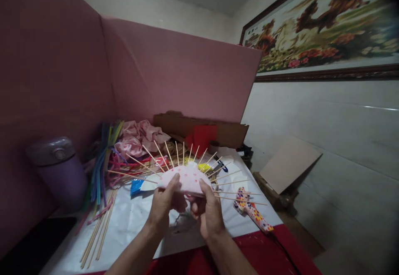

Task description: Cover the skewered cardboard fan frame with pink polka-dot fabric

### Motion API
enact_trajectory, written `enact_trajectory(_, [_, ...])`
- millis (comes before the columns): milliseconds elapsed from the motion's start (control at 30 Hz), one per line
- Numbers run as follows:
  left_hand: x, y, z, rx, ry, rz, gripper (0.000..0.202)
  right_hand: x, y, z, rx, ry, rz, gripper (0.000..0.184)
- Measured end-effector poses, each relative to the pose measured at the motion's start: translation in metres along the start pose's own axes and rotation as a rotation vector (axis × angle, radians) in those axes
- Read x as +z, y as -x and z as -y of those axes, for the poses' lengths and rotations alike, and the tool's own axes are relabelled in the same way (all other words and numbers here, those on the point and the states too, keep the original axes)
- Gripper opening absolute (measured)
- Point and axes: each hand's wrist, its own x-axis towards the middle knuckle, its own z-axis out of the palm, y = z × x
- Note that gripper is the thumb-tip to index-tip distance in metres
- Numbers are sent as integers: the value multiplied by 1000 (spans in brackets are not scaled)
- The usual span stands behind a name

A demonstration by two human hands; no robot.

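Both hands hold a pale pink half-round fan piece (pixel 187 176) with darker pink dots, its curved edge facing away from me. Thin wooden sticks (pixel 168 155) radiate from that edge like rays. My left hand (pixel 166 202) grips the left lower part, thumb on top and fingers beneath. At the right lower part, my right hand (pixel 208 208) pinches the piece the same way, its fingers partly curled below. Right of the hands lies a flower-patterned glue gun (pixel 253 210) with a dark cord. A blue packet (pixel 136 187) rests left of the fan piece.
Loose wooden sticks (pixel 99 233) lie at the left front. Coloured pipe cleaners (pixel 101 167), crumpled pink fabric (pixel 141 135) and red paper (pixel 204 137) are heaped behind. A purple bin-like container (pixel 59 175) stands left. Pink panels (pixel 181 75) enclose the back; cardboard (pixel 289 164) leans right.
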Motion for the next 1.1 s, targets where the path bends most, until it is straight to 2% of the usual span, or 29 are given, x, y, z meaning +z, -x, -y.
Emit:
enact_trajectory(67, [-1, -2, 3, -30, -26, 28, 40, -1, -2, 0, 56, 13, -2, 34])
enact_trajectory(300, [-7, -11, 12, -182, -37, -111, 43, 2, -4, -5, 141, 23, -69, 28])
enact_trajectory(367, [-8, -13, 9, -208, -20, -136, 41, 3, -2, -5, 136, 14, -14, 31])
enact_trajectory(500, [-9, -15, 2, -237, 60, -154, 35, 4, 4, -5, 100, -46, 176, 47])
enact_trajectory(567, [-10, -16, -1, -237, 96, -147, 32, 2, 6, -5, 69, -28, 208, 53])
enact_trajectory(700, [-11, -16, -4, -236, 131, -136, 34, -4, 8, -7, -13, 58, 191, 67])
enact_trajectory(800, [-11, -14, -5, -239, 126, -130, 35, -7, 8, -7, -5, 71, 176, 73])
enact_trajectory(933, [-9, -12, -4, -228, 112, -122, 36, -6, 10, -3, 19, 39, 159, 76])
enact_trajectory(1100, [-8, -12, -2, -119, 103, -109, 34, -5, 11, 3, 46, 50, 126, 73])
